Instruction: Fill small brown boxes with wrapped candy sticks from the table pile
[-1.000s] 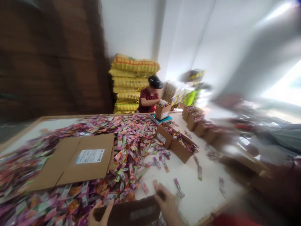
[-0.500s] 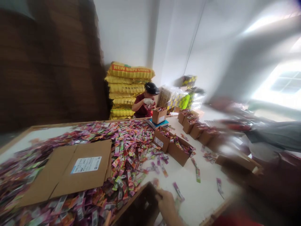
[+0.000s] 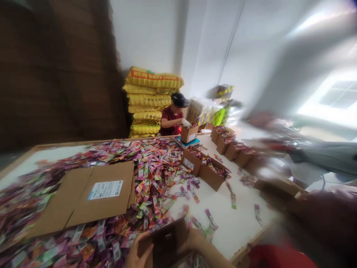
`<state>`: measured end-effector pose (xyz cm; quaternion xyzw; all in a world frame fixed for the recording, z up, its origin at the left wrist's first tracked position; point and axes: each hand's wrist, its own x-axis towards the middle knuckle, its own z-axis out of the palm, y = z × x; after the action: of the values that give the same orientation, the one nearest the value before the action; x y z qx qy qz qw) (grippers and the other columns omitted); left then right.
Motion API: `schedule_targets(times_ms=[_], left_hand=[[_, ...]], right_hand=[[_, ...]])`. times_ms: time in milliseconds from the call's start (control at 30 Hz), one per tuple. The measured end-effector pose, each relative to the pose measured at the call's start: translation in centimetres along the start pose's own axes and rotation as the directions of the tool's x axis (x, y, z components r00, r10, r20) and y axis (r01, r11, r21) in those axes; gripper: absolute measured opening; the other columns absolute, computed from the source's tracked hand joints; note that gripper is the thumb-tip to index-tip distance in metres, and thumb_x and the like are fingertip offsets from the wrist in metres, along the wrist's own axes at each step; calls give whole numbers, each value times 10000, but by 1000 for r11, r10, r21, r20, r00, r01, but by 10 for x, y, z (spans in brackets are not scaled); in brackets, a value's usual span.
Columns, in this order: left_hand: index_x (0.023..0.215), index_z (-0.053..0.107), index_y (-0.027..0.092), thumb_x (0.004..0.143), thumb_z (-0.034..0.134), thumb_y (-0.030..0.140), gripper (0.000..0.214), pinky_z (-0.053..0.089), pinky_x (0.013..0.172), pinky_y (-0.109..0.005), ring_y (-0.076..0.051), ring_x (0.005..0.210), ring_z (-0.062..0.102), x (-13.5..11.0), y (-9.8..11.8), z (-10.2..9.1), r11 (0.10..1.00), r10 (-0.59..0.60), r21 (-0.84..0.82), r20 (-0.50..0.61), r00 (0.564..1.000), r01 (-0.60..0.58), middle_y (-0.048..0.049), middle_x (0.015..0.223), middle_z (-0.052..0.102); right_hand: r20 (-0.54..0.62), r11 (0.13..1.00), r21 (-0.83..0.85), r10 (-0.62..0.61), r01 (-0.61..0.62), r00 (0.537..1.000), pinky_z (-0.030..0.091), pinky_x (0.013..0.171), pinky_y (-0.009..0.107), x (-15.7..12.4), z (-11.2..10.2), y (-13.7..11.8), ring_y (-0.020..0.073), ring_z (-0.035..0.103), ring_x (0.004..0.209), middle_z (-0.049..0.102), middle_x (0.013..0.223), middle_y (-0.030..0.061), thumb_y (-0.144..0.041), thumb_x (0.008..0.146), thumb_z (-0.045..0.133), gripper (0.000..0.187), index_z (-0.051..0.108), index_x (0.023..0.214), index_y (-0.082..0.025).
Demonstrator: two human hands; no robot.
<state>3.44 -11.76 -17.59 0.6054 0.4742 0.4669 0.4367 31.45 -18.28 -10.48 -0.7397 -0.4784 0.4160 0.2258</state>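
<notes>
Low at the front edge of the table, I hold a small cardboard box (image 3: 166, 243) whose dark inner side faces me. My left hand (image 3: 140, 250) grips its left side, thumb and fingers around the wall. My right hand (image 3: 193, 240) closes on its right side, somewhat blurred, with part of the fingers hidden. Small colourful snack packets (image 3: 156, 178) lie in a wide heap just beyond and left of the box. A few loose packets are scattered to its right.
Flattened cardboard boxes (image 3: 83, 197) lie on the heap at left. Packet-filled open boxes (image 3: 213, 173) stand across the white table (image 3: 242, 223). Opposite, a person (image 3: 170, 117) reaches into a box on a blue scale (image 3: 192, 144). Yellow sacks (image 3: 143, 100) are stacked behind. Another person's sleeve (image 3: 329, 160) appears at right.
My left hand has come into view onto the box's left side, and the box has turned. The person opposite has lowered a gloved hand into the box on the scale.
</notes>
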Motion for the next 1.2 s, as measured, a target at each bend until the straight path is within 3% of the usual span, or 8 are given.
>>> schedule_targets(times_ms=[133, 300, 500, 700, 900, 1067, 1133, 1200], left_hand=[[1002, 760, 250, 783, 687, 489, 333, 504, 1059, -469, -331, 1151, 648, -14, -2, -4, 995, 57, -81, 56, 997, -53, -73, 1120, 738], [1062, 788, 298, 793, 631, 379, 321, 483, 1081, -497, -334, 1213, 620, -31, 4, -23, 989, 110, 89, 131, 985, -122, -85, 1217, 711], [1387, 558, 415, 946, 431, 341, 465, 210, 1217, -628, -289, 1497, 312, -44, 53, -55, 818, 24, 492, 489, 872, -298, -21, 1588, 416], [1038, 699, 182, 777, 711, 238, 267, 232, 1190, -682, -354, 1346, 508, -49, 95, 11, 513, 85, 787, 350, 933, -343, -171, 1354, 610], [949, 703, 228, 863, 600, 180, 142, 201, 1188, -667, -323, 1398, 444, -47, 91, 37, 488, 216, 771, 346, 913, -408, -156, 1386, 572], [1467, 437, 414, 571, 875, 451, 999, 267, 1056, -768, -504, 1417, 341, -35, 76, 19, 458, 182, 659, 587, 789, -597, -202, 1579, 369], [1364, 538, 505, 604, 849, 471, 821, 276, 1041, -772, -505, 1372, 407, -33, 75, 9, 601, 105, 695, 421, 901, -395, -149, 1530, 456], [1233, 652, 494, 658, 804, 520, 595, 262, 1105, -727, -463, 1392, 399, -36, 76, -2, 800, -59, 598, -1, 998, 49, -70, 1481, 515]], right_hand=[[-166, 940, -112, -339, 324, 926, 342, 1187, 503, -14, -10, -8, 378, 402, 1425, 440, 1531, 177, -315, 407, 964, 1170, 471, 1463, -214], [310, 650, -168, -679, 741, 666, 225, 1223, 539, -56, -31, -3, 370, 332, 1467, 494, 1519, 71, -612, 634, 848, 913, 519, 1445, -350], [185, 732, -266, -600, 628, 778, 329, 1153, 491, -55, -10, 3, 322, 446, 1386, 601, 1412, 68, -580, 846, 703, 577, 608, 1362, -341], [-59, 776, -368, -569, 512, 821, 373, 904, 364, -37, 12, -29, 228, 529, 1065, 643, 1063, -25, -333, 741, 860, 234, 718, 925, -315], [-108, 757, -435, -581, 487, 807, 292, 976, 454, -38, 33, -24, 276, 448, 1183, 594, 1080, 9, -207, 814, 748, 92, 682, 829, -270], [-21, 811, -132, -577, 569, 817, 372, 985, 435, -12, 11, -14, 260, 522, 1133, 646, 1035, 27, -116, 767, 649, 159, 674, 863, -241], [75, 825, 138, -560, 548, 825, 449, 942, 404, 30, -16, -8, 249, 593, 1061, 686, 1038, 40, -231, 811, 639, 157, 696, 955, -248], [82, 856, 255, -483, 450, 872, 506, 898, 406, 92, -46, -2, 267, 637, 1045, 698, 1133, 79, -375, 841, 617, 326, 680, 1131, -241]])
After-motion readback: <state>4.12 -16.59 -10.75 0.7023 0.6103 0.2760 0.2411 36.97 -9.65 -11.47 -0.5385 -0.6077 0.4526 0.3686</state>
